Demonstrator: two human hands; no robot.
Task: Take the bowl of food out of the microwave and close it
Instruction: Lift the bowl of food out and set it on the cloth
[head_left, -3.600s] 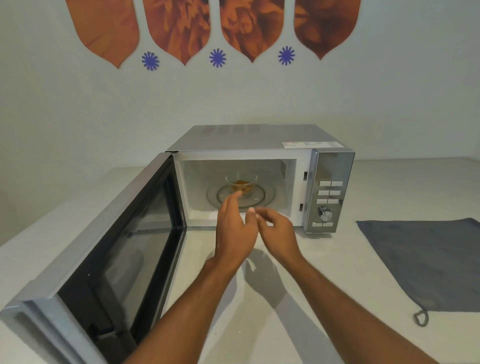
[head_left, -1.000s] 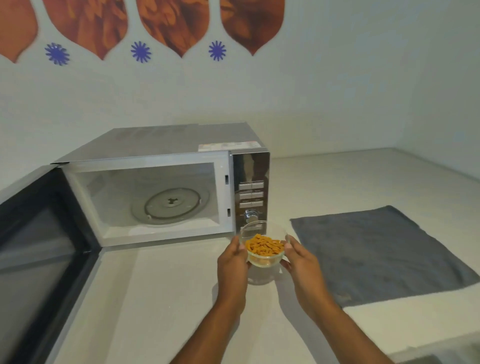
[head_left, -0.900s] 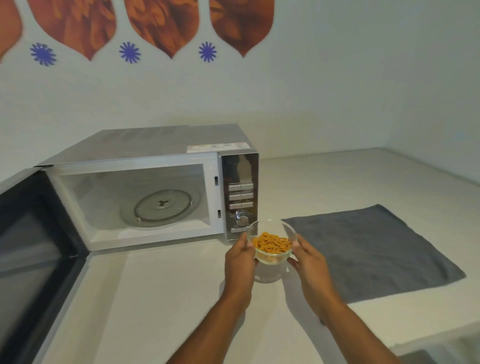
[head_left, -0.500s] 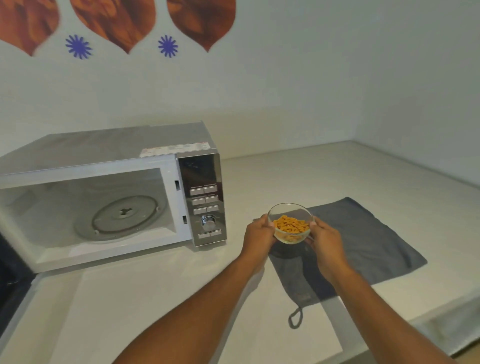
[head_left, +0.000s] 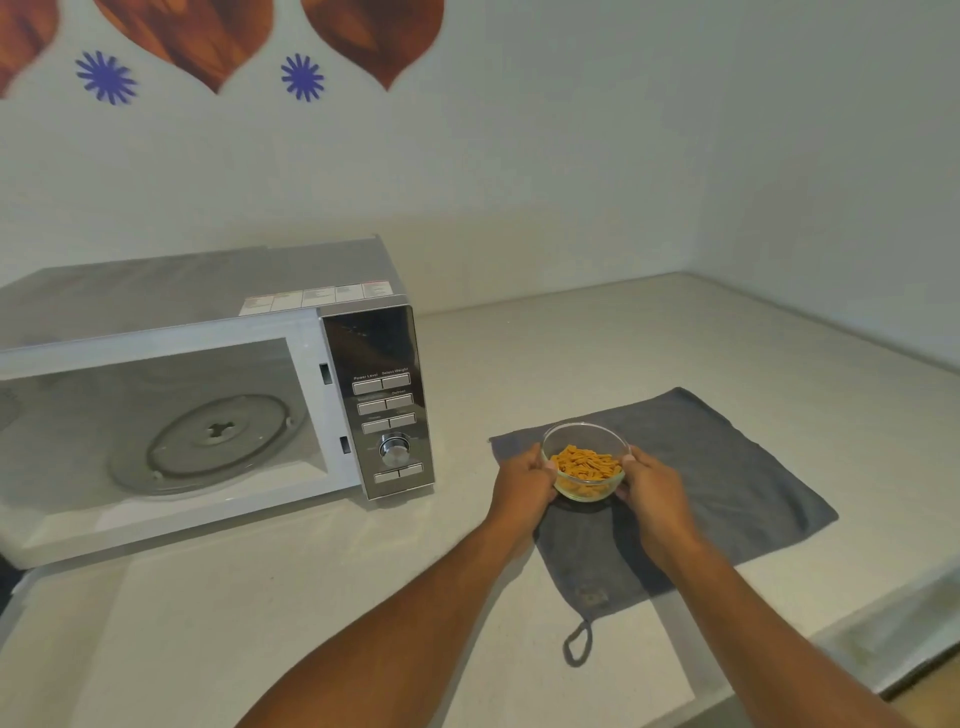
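Pale speckled countertop (head_left: 597, 353) runs into a white corner, rust leaf shapes (head_left: 371, 36) on the wall. Left hand (head_left: 522, 480) and right hand (head_left: 652, 486) cup the glass bowl of orange pasta (head_left: 585, 462) over a grey cloth (head_left: 727, 467). Beside it, the silver microwave (head_left: 208, 332) gapes open, turntable (head_left: 208, 441) bare.

Microwave (head_left: 208, 395) left on counter (head_left: 311, 597); cloth (head_left: 727, 478) right; bowl (head_left: 585, 462) over cloth.
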